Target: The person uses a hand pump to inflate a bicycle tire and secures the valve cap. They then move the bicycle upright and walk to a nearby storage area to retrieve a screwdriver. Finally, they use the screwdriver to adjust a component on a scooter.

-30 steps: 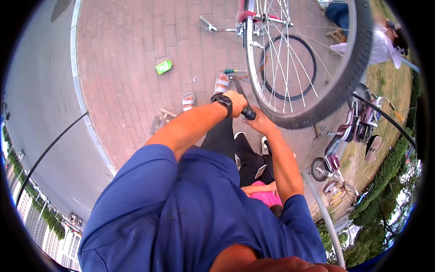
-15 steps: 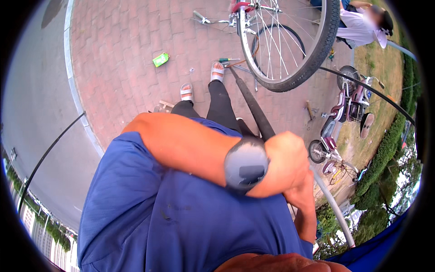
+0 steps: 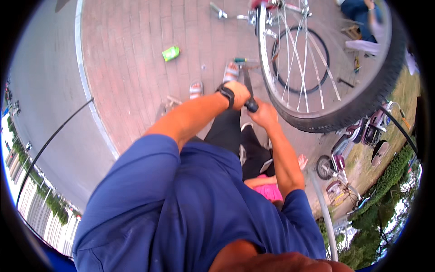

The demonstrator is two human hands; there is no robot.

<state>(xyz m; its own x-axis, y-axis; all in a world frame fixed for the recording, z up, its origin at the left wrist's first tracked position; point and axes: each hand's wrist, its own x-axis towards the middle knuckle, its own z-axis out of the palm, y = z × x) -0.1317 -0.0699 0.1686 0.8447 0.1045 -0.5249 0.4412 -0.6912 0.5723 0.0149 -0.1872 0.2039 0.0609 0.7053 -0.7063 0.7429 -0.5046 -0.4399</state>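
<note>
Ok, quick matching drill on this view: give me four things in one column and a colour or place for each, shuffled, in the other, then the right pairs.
Things:
1. carton
2. wristwatch
3. bicycle wheel
4. pump handle

Descriptions:
A. gripped by both hands
B. green, lying on the brick paving
C. black, on the left wrist
D. spoked, with a black tyre, right of the hands

Pairs: 1-B, 2-C, 3-D, 4-A

The left hand and right hand both close on the handle.

Black pump handle (image 3: 250, 105), horizontal, with its shaft running down to the brick paving. Beside it, a spoked bike wheel (image 3: 317, 68) with black tyre.
</note>
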